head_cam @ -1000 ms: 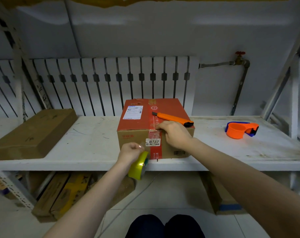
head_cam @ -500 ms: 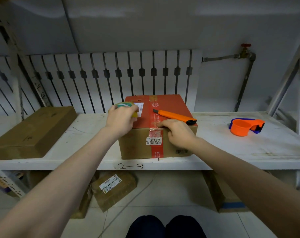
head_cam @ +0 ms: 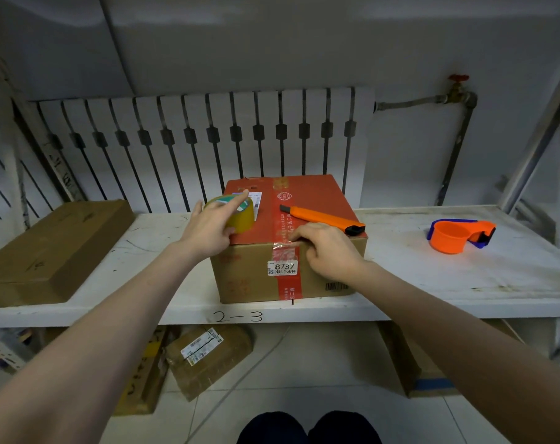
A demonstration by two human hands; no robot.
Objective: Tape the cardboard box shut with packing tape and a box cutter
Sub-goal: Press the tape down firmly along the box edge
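Note:
A cardboard box (head_cam: 249, 283) with a red top and a red tape stripe stands at the front edge of the white shelf (head_cam: 432, 283). A yellowish tape roll (head_cam: 244, 216) lies on the left part of its top, and my left hand (head_cam: 208, 232) rests on the roll with fingers stretched across it and the thumb at its near side. My right hand (head_cam: 330, 251) grips the box's front top edge, fingertips pressing crinkled clear tape beside the stripe. An orange box cutter (head_cam: 323, 216) lies loose on the top, just beyond my right hand.
An orange and blue tape dispenser (head_cam: 458, 235) sits on the shelf to the right. A flat brown carton (head_cam: 54, 248) lies at the left. A white radiator (head_cam: 208, 139) backs the shelf. Wrapped parcels (head_cam: 208, 357) lie on the floor below.
My left hand lifted the tape roll from below the shelf edge up onto the left of the box top. My right hand stayed on the front top edge.

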